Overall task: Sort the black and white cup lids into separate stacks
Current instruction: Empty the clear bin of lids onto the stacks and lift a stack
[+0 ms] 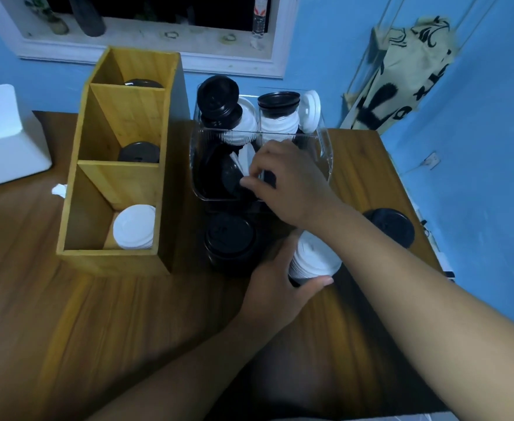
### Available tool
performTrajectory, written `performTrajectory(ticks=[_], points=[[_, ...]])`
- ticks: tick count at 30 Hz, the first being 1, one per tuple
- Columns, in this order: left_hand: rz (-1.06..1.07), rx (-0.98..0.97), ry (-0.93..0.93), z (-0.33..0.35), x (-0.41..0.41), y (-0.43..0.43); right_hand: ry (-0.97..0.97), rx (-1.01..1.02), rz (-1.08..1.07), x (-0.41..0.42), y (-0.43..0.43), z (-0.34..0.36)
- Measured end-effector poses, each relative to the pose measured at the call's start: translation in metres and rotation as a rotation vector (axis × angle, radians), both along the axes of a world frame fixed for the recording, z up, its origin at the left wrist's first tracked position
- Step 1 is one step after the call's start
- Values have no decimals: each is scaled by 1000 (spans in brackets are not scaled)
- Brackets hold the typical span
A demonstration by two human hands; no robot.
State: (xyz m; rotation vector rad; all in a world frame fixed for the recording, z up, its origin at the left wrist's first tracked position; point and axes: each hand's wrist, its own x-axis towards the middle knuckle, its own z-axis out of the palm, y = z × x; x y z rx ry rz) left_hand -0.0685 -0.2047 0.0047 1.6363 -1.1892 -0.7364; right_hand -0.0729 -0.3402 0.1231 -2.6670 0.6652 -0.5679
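Where two bare forearms reach in over the brown wooden table (67, 314), the left hand (275, 287) is nearest: thumb and fingers curled round a tilted stack of white plastic cup lids (313, 256), low at the table; whether it rests on the wood, cannot tell. Just left of it stands a stack of black plastic cup lids (229, 241), on the table, not touched by either hand. To the right, behind the right forearm, a second black lid pile (393, 224) sits near the table edge.

Further in: the right hand (289, 183) reaches down into the clear plastic bin (324, 147). Fingers bent and drawn together at a loose black lid (226, 177) that lies beside a loose white lid (245, 158) in the bin. Fingertips blurred; cannot tell whether they pinch anything.

Left of the bin: a tall bamboo box with three compartments (119, 183). Near compartment holds white lids (134, 226). Middle compartment holds a dark lid (140, 151). Far compartment holds another dark lid (143, 83), mostly hidden by the divider.

Back of the bin: mixed lids piled high, a black lid group (217, 95) at the left and a white lid on edge (310, 110) at the right.

Beyond: white foam block (3, 132) at the table's left, white window sill (146, 53) with a clear bottle (260, 16), beige printed cloth bag (401, 74) hanging on the blue wall (477, 147)
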Motion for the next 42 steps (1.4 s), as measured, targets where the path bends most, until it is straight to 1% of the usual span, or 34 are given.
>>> performTrajectory(ticks=[1, 3, 5, 8, 10, 12, 15, 16, 18, 21, 23, 25, 26, 27, 28, 29, 31, 32, 34, 36, 37, 40, 42], points=[[6, -4, -12, 0, 0, 0, -105, 107, -6, -9, 2, 0], [19, -8, -40, -1, 0, -1, -273, 342, -88, -35, 9, 4], [30, -7, -61, -1, 0, -1, -416, 630, -176, -71, 19, 7], [26, -6, -64, -2, 1, -1, -673, 1063, -207, -131, 37, -5], [24, 11, -53, -2, 1, -1, -820, 1232, -277, -168, 46, -19], [17, 38, -66, -3, 1, -1, -917, 1355, -412, -202, 53, -39], [10, 45, -71, -4, 1, -1, -915, 1486, -565, -236, 63, -68], [7, 42, -68, -2, 0, -1, -870, 1495, -598, -242, 66, -74], [3, 37, -65, -1, 0, -1, -690, 1457, -654, -245, 71, -79], [13, 39, -76, -2, 0, 0, -404, 1258, -725, -245, 75, -74], [14, 41, -94, -2, 0, -1, -212, 1014, -760, -246, 76, -70], [18, 29, -102, 0, -1, -1, 20, 675, -752, -248, 75, -68], [19, 27, -101, 0, -1, 0, 82, 503, -722, -247, 75, -67], [18, 28, -100, 1, -1, 0, 88, 367, -657, -245, 76, -67], [19, 27, -102, 2, -1, 0, 82, 278, -567, -244, 75, -68], [20, 23, -107, 2, -1, 0, 81, 256, -446, -244, 73, -70], [20, 12, -118, 2, -2, 0, 148, 303, -221, -242, 67, -73], [17, 11, -122, 2, -2, 0, 205, 340, -140, -240, 64, -72], [12, 9, -120, 2, -1, 0, 304, 375, -71, -237, 55, -73], [9, 12, -115, 2, -1, 0, 345, 370, -71, -236, 50, -72], [8, 15, -115, 2, -2, 0, 329, 366, -86, -236, 48, -71], [15, 19, -124, 3, -1, 0, 186, 416, -190, -242, 53, -63], [16, 27, -125, 3, -2, 0, 83, 438, -308, -253, 56, -61]])
